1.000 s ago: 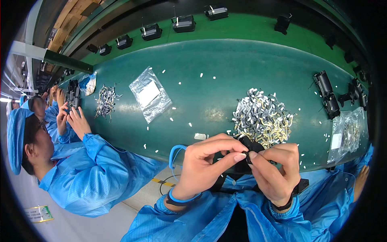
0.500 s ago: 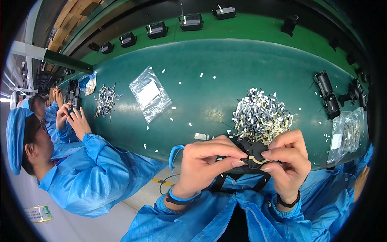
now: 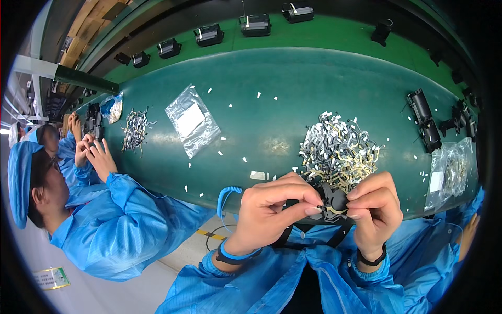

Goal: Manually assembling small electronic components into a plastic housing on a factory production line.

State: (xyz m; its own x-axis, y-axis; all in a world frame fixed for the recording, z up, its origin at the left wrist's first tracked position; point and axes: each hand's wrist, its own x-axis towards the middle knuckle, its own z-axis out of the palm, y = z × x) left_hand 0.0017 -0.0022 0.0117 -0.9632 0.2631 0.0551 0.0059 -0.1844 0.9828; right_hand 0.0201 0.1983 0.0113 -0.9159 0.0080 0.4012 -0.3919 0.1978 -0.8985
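Note:
Close to the table's near edge, a black moulded part sits between my two hands. A short yellowish flex strip lies across its near side. My left hand pinches the part's left side between thumb and forefinger, at the strip's left end. On the other side, my right hand is closed, thumb and fingertips on the part's right edge near the strip's other end. The fingers hide both strip ends. Just beyond is a heap of small flex strips, black, white and yellowish.
A clear plastic bag lies left of the heap; another filled bag lies right. Black housings stand at far right. More black units sit on a green belt beyond. A co-worker in blue works at left beside a smaller strip pile.
The black part has turned slightly in my hands, and my right fingertips have shifted off the strip toward the part's right edge. Units on the far belt have moved a little right.

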